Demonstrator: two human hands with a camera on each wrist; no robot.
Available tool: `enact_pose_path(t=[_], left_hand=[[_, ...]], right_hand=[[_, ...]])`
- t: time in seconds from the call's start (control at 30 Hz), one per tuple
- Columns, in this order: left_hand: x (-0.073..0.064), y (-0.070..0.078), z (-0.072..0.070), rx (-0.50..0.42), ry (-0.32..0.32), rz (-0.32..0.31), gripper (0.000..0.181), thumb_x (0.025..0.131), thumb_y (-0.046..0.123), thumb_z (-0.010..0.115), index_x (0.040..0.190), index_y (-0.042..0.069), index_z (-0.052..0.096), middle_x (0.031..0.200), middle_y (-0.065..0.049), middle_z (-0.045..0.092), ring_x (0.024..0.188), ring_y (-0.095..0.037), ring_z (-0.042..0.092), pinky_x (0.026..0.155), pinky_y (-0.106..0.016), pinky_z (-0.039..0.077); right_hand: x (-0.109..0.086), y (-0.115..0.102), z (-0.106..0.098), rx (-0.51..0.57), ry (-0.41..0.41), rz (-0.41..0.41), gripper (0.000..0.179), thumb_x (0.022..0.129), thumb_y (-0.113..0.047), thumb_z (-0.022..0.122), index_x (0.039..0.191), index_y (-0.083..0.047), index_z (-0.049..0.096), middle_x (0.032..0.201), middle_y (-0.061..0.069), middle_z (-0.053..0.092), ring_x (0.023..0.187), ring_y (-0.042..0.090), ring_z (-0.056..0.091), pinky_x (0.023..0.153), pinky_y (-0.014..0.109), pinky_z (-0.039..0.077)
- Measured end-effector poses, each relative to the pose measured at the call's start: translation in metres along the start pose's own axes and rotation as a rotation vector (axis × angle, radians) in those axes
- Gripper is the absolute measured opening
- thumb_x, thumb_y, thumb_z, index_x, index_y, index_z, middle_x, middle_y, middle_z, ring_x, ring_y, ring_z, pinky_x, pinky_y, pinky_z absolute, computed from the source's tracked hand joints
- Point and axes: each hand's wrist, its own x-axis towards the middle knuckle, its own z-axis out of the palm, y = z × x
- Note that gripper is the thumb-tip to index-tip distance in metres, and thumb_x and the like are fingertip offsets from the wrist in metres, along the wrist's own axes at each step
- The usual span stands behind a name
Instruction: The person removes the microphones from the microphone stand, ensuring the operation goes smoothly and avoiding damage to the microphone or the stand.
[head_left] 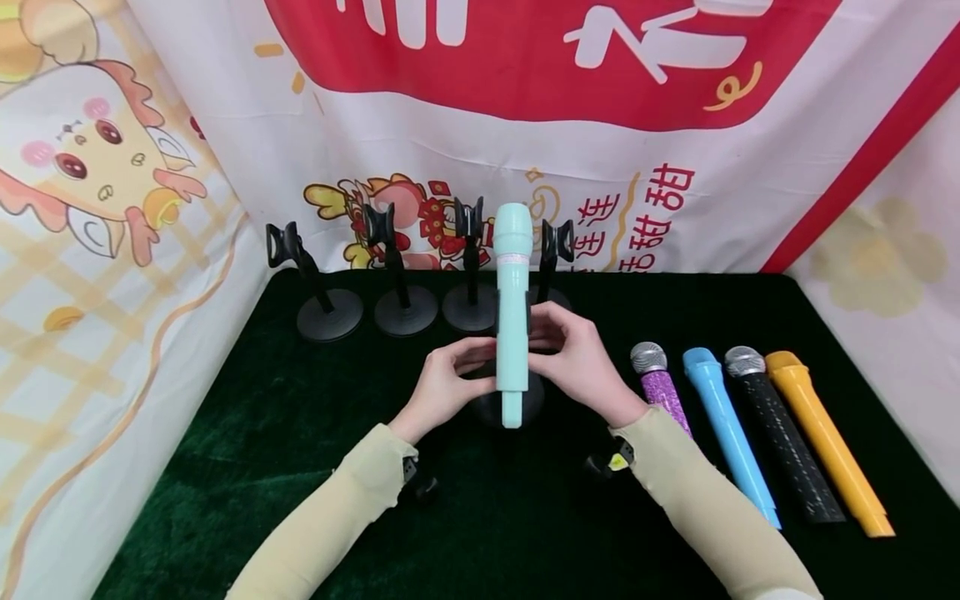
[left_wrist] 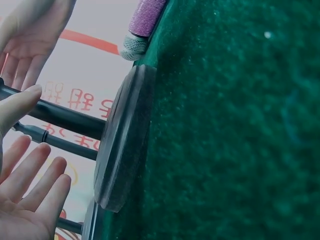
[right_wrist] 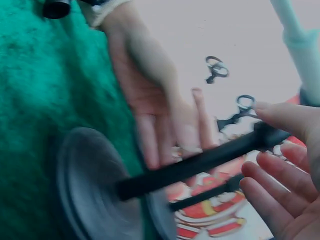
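A mint-green microphone (head_left: 513,317) sits tilted in the dark clip of a black desk stand, whose round base (head_left: 536,404) shows partly behind it. In the left wrist view the stand's pole (left_wrist: 70,119) rises from the thick base (left_wrist: 125,140). My left hand (head_left: 446,383) is at the left of the microphone and stand, its fingers loosely extended and its thumb by the pole. On the other side my right hand (head_left: 581,358) has thumb and fingers spread about the upper stand (right_wrist: 270,134). Neither hand visibly grips; exact contact is unclear.
Several black microphone stands (head_left: 405,310) line the back of the green cloth (head_left: 300,450). To the right lie a purple microphone (head_left: 663,396), a blue one (head_left: 731,433), a black one (head_left: 787,442) and a yellow one (head_left: 832,442). Printed curtains (head_left: 450,142) surround the table.
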Motion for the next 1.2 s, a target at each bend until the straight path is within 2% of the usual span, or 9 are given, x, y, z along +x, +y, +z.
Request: enact_pose_path(t=[0.1, 0.27, 0.47, 0.73, 1.03, 1.2], left_hand=[[0.002, 0.001, 0.001, -0.002, 0.004, 0.002, 0.048, 0.086, 0.013, 0.085, 0.13, 0.013, 0.067, 0.127, -0.004, 0.068, 0.117, -0.019, 0.064, 0.102, -0.043, 0.051], [0.006, 0.006, 0.003, 0.015, 0.019, 0.018, 0.049, 0.085, 0.006, 0.084, 0.13, 0.011, 0.066, 0.125, -0.004, 0.068, 0.115, -0.019, 0.065, 0.1, -0.045, 0.052], [0.008, 0.014, 0.007, -0.006, 0.033, 0.016, 0.048, 0.086, -0.001, 0.081, 0.131, 0.005, 0.064, 0.122, -0.009, 0.069, 0.111, -0.023, 0.067, 0.096, -0.044, 0.055], [0.012, 0.013, 0.013, -0.062, 0.037, 0.039, 0.042, 0.084, -0.009, 0.077, 0.124, -0.002, 0.066, 0.112, -0.014, 0.071, 0.103, -0.026, 0.07, 0.088, -0.035, 0.059], [0.013, 0.013, 0.014, -0.037, 0.05, 0.058, 0.03, 0.087, -0.007, 0.076, 0.115, 0.002, 0.072, 0.104, -0.011, 0.073, 0.095, -0.023, 0.071, 0.082, -0.035, 0.06], [0.012, 0.015, 0.016, -0.001, 0.062, 0.054, 0.029, 0.088, -0.006, 0.076, 0.116, 0.001, 0.073, 0.104, -0.011, 0.074, 0.095, -0.023, 0.071, 0.082, -0.034, 0.06]], right_hand=[[-0.002, -0.016, -0.012, 0.016, 0.018, -0.02, 0.045, 0.083, 0.009, 0.08, 0.125, 0.005, 0.061, 0.117, 0.018, 0.068, 0.105, 0.033, 0.067, 0.093, 0.048, 0.056], [0.0, -0.035, -0.03, 0.017, 0.094, -0.082, 0.045, 0.085, 0.008, 0.079, 0.126, 0.005, 0.061, 0.121, 0.018, 0.068, 0.108, 0.036, 0.067, 0.094, 0.042, 0.056], [0.008, -0.035, -0.042, 0.045, 0.18, -0.114, 0.04, 0.09, 0.002, 0.076, 0.128, 0.002, 0.063, 0.123, 0.015, 0.068, 0.112, 0.032, 0.066, 0.095, 0.036, 0.055], [0.02, -0.029, -0.032, 0.119, 0.13, 0.013, 0.043, 0.093, -0.022, 0.079, 0.132, -0.007, 0.066, 0.126, 0.009, 0.068, 0.116, 0.023, 0.065, 0.098, 0.035, 0.053], [0.031, -0.027, -0.016, 0.105, 0.104, 0.188, 0.054, 0.092, -0.032, 0.079, 0.139, -0.011, 0.062, 0.124, 0.007, 0.069, 0.112, 0.021, 0.067, 0.098, 0.041, 0.052], [0.036, -0.025, -0.012, 0.155, 0.096, 0.227, 0.056, 0.093, -0.029, 0.078, 0.142, -0.011, 0.059, 0.121, 0.007, 0.07, 0.111, 0.02, 0.066, 0.098, 0.041, 0.051]])
